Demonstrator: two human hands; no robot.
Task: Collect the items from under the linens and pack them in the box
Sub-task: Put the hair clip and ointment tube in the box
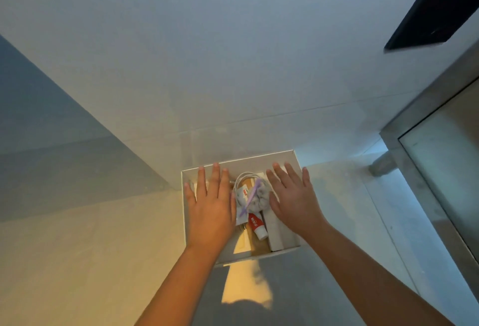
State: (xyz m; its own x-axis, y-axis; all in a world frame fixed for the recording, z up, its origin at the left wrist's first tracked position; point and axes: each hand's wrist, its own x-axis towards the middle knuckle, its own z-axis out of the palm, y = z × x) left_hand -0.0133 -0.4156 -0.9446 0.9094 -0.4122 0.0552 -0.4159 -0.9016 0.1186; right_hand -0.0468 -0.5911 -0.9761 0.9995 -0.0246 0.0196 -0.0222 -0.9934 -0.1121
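A pale wall (233, 66) is filling most of the view, and the floor (77, 261) is spreading out below it, lit warm yellow on the left and cooler on the right. A metal-framed glass panel (427, 123) is running down the right edge, and a dark rectangular panel (438, 9) is showing in the top right corner.

The open white box (184, 211) is sitting on the floor, its far side right against the foot of the wall.

Both bare forearms are reaching in from the bottom of the view. The left hand (211, 211) is lying palm down over the left part of the box, its fingers (215, 178) straight and slightly spread, holding nothing. The right hand (295, 201) is lying palm down over the right part, its fingers (293, 178) straight and fanned wide, also holding nothing; the outermost one is reaching past the right wall of the box. Whether the palms are pressing on the contents or hovering just above them cannot be told.

Between the hands, the packed items are showing inside the box: a slim white carton (274, 232) along the right side, a coiled white cable (246, 176) at the far end, a grey fabric bundle (259, 196) with a thin purple item (250, 198) lying across it, and a small red-and-white tube (256, 224) nearer the person.
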